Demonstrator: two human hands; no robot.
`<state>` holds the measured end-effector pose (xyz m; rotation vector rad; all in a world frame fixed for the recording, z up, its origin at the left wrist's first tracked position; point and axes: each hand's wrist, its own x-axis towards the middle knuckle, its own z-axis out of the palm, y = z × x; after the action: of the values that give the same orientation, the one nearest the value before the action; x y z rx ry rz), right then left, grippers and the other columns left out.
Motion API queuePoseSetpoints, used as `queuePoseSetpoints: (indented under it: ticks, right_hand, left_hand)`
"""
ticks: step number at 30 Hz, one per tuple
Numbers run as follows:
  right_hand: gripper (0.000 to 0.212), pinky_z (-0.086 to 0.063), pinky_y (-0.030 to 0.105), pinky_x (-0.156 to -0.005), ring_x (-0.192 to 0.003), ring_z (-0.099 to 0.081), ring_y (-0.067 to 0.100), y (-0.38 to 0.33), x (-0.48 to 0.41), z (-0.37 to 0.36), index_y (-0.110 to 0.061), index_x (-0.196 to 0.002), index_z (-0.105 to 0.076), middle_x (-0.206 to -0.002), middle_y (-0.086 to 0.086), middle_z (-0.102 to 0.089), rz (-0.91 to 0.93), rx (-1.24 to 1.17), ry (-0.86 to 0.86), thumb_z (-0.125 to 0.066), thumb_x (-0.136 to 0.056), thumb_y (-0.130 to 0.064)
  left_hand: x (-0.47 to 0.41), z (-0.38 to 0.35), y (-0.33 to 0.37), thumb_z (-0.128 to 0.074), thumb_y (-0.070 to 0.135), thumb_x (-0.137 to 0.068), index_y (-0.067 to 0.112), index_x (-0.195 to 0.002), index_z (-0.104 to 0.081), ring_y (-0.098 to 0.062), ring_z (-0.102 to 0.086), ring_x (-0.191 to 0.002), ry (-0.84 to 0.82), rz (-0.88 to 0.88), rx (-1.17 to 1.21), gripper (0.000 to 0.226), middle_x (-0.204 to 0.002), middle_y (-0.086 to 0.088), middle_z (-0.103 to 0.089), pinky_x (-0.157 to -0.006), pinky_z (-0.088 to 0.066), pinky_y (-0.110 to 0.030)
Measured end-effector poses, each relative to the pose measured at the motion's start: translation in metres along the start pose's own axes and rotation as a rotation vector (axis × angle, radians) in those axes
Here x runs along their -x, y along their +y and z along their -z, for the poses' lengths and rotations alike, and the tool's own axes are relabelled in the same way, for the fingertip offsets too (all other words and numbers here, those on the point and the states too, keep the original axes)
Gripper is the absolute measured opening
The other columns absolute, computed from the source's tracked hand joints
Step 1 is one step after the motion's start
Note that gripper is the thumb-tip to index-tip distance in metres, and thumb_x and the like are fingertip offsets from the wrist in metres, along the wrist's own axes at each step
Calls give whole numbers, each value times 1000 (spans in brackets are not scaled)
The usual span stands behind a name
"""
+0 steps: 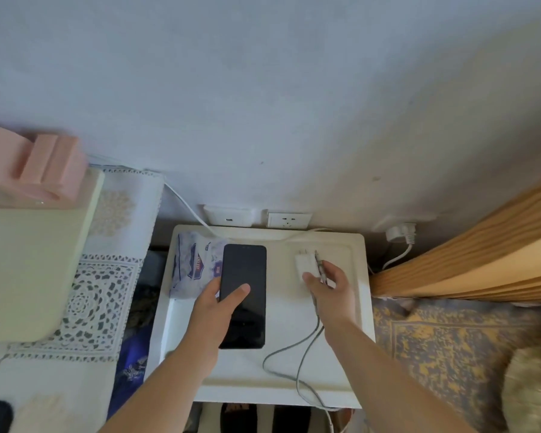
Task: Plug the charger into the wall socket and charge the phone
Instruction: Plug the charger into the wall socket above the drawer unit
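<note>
A black phone [247, 273] lies screen up on a white stand [350, 354] below the wall. My left hand [214, 310] holds the phone by its left edge, thumb across the screen. A white charger block [303, 260] with its prongs toward the wall lies to the right, and its grey cable [281, 354] loops over the stand. My right hand [333, 289] grips the charger's near end together with the cable's plug end. A white wall socket [289, 220] sits just above the stand's back edge.
A second white wall plate [230, 215] is left of the socket, with a white cord running to it. A plastic tissue pack [191, 264] lies beside the phone. A plug [400, 235] sits in the wall at right, near a wooden bed frame [481, 251]. A lace-covered surface [107, 276] is at left.
</note>
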<state>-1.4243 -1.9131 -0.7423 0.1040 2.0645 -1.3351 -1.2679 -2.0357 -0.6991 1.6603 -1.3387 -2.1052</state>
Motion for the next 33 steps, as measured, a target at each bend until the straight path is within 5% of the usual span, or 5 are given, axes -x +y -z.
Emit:
queuePoseSetpoints:
  ticks: [4, 16, 22, 26, 33]
  right_hand:
    - [44, -40, 12, -57, -77, -56, 2, 4, 3, -8, -25, -124, -51, -111, -3, -56, 98, 143, 72, -67, -83, -26]
    - [48, -37, 38, -96, -115, -45, 27, 2, 5, -12, -15, -122, -60, -126, 7, -52, 439, 572, 309, -71, -78, -33]
    - [57, -29, 44, -102, -124, -35, 27, -3, -5, -16, -25, -119, -61, -135, 1, -44, 356, 831, 269, -67, -71, -54]
    - [49, -29, 44, -102, -125, -35, 26, -10, -4, -20, -20, -114, -65, -135, 0, -46, 321, 793, 299, -69, -71, -43]
    - [44, -45, 17, -57, -73, -56, -2, -39, 11, -34, -29, -116, -53, -101, -11, -61, 346, 325, 233, -68, -75, -39]
  left_hand:
    - [-8, -5, 3, -71, 25, -84, 38, -98, -71, -18, -70, -98, -20, -4, -3, 19, -97, 10, -77, -95, -52, -46]
    - [-27, -15, 4, -71, 24, -83, 35, -98, -70, -17, -70, -96, -37, 8, -3, 19, -94, 11, -77, -89, -55, -42]
    - [-32, -20, 6, -71, 23, -83, 33, -96, -68, -9, -74, -77, -51, -7, 20, 17, -89, 10, -78, -65, -56, -28]
    - [-34, -22, 7, -72, 25, -82, 33, -97, -69, -13, -74, -85, -51, -3, 38, 17, -90, 11, -78, -75, -56, -33]
    - [-34, -18, 9, -73, 25, -82, 33, -100, -68, -20, -73, -90, -13, 3, 76, 20, -89, 9, -78, -81, -59, -41]
